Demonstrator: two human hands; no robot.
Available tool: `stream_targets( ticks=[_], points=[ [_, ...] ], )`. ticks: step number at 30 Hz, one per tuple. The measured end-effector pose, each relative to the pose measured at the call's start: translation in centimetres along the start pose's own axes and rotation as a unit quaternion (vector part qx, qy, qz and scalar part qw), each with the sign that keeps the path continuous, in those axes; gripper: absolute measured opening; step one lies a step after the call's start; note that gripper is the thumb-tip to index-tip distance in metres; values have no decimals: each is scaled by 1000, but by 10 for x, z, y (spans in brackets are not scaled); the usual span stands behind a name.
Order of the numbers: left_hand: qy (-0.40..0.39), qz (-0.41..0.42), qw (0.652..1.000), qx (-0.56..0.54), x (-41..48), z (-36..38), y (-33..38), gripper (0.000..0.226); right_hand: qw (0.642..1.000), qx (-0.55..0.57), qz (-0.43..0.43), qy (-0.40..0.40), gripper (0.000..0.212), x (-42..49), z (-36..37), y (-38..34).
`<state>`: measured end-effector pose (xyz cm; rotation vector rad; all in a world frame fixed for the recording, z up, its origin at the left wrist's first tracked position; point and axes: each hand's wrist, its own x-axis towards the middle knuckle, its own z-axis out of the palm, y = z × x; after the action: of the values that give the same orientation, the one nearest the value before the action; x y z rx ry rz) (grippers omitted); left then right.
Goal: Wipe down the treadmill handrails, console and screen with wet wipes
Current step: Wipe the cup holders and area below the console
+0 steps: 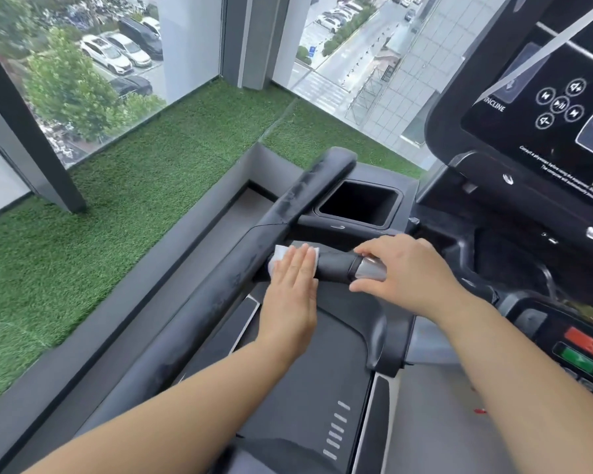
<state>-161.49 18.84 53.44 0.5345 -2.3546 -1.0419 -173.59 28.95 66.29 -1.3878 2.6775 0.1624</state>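
Two hands on the cross grip, wipe under the left palm

We find the left hand (293, 289) laid flat, fingers straight and held together. It presses a white wet wipe (280, 253) onto the cross grip (334, 266). The wipe sits at the end of the grip where it meets the long left handrail (220, 302). Its edges show beyond the fingertips and at the left side of the hand. The remainder is covered by the hand.

The right hand (401, 268) is curled round the same grip further to the right. Its fingers lie over the top and its thumb is underneath, at a silver band (370, 270). It holds the grip and nothing else. The two hands are near one another but apart, with a bare black length of grip between them.

The handrail runs diagonally from lower left to upper centre and shows dull patches along its surface. Just beyond the grip sits a dark rectangular cup holder (360, 203). The console (541, 138) stands at the upper right, tilted, with white media icons and the word INCLINE legible. A red button (586, 342) and a green button (579, 359) lie at the right edge. The running deck (305, 371) lies below the forearms. Artificial turf (117, 206) borders the machine on the left, up to a window (83, 70) that overlooks parked cars.
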Motion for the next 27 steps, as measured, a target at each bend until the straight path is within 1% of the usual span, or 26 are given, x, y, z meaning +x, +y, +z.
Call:
stream_targets(
  ticks=[2,4,5,8,9,10,13,14,16,19,21,23,26,27],
  points=[
    [-16,54,998,10,-3,1,4,53,1000,21,17,1,54,-2,2,2],
    [-18,78,997,18,0,-4,-6,53,1000,27,13,4,52,-2,4,2],
    [-8,70,997,21,3,-7,-12,51,1000,28,12,5,51,-2,5,2],
    [31,4,999,12,8,-7,-15,47,999,36,10,16,50,-3,6,3],
    [37,2,999,7,9,-4,-9,45,999,37,10,18,50,-3,7,3],
    [37,21,999,4,9,0,-1,43,999,36,10,18,50,-3,6,2],
    [19,137,990,2,9,10,12,37,1000,26,7,17,51,-2,5,1],
    [9,154,988,4,10,8,8,37,1000,24,8,13,52,-2,4,1],
    [1,149,989,13,11,0,-4,38,999,29,10,11,53,-2,4,1],
    [18,72,997,4,15,-11,-19,40,999,38,16,6,51,-3,3,0],
    [27,34,999,7,19,-10,-13,40,999,39,19,3,51,-2,3,0],
    [21,50,998,14,24,-5,4,38,999,36,23,1,51,-2,2,-1],
    [-15,129,991,17,27,-5,9,39,999,30,30,-2,52,-3,0,-2],
    [-24,142,989,21,29,-8,3,39,999,31,30,-3,52,-3,0,-2]
  ],
)
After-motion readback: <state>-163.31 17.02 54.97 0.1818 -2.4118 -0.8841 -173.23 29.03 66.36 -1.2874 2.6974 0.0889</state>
